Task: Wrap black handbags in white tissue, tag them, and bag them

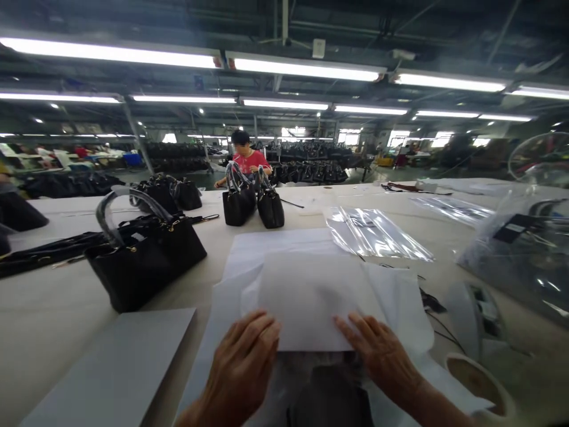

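Observation:
A stiff white sheet [317, 302] is in front of me, on top of thinner white wrapping paper [400, 296] spread over the table. My left hand [244, 362] grips its lower left edge, fingers curled and close together. At the lower right edge, my right hand [382, 350] holds the same sheet, fingers stretched along it and a little apart. Both thumbs are hidden. Below the sheet's near edge shows something dark and blurred that I cannot make out. A black handbag [146, 261] with a plastic-wrapped handle stands to the left.
A grey-white board [111, 367] lies at front left. Clear plastic bags [376, 231] lie beyond the paper. A tape roll [478, 385] and a white device [475, 314] sit at right. More black handbags [271, 204] stand across the table, near a person in red [251, 159].

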The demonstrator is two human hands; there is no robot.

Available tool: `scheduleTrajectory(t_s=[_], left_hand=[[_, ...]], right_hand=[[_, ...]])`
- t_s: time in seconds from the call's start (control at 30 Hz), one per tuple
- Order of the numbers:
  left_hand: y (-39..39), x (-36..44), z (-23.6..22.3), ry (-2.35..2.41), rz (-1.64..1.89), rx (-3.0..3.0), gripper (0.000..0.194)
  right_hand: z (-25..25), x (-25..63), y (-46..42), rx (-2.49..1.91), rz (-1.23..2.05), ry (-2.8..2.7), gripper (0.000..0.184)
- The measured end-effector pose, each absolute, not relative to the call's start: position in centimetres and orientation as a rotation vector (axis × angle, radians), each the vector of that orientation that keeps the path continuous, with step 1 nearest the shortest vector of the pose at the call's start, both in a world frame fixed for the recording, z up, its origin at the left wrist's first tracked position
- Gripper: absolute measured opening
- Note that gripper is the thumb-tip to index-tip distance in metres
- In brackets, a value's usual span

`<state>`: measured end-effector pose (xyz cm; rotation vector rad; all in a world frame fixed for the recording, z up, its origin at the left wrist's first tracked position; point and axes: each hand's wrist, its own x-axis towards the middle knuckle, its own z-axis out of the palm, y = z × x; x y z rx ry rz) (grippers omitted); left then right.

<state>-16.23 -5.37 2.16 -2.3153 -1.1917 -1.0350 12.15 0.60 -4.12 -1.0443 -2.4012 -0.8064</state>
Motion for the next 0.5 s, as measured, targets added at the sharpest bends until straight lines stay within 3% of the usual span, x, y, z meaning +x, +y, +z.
scheduleTrajectory(t_s=[0.07,0.17,0.23,0.4,0.5], left_hand=[[-1.1,-13.6,4.0,-1.243,-0.839,-2.445,0.041],[5.5,-10.4,5.5,-1.492,-0.414,-2.652,0.093],[9.1,-9.0,5.5,-1.671,-0.151,-2.745,0.115],[12.9,-8.3,3.6,-1.855,0.168,-2.901,0.119],[12.9,-8.4,2.8,-1.815,0.102,-2.876,0.116]], right_hand=[[-4.5,12.3,0.5,-1.024,-0.775,-2.399,0.057],[-4.8,12.6,0.4,-0.974,-0.738,-2.39,0.056],[-5.4,12.7,0.3,-0.957,-0.721,-2.385,0.053],[-6.4,12.5,0.4,-0.849,-0.679,-2.336,0.033],[-3.4,13.8,2.6,-0.737,-0.333,-2.333,0.017]])
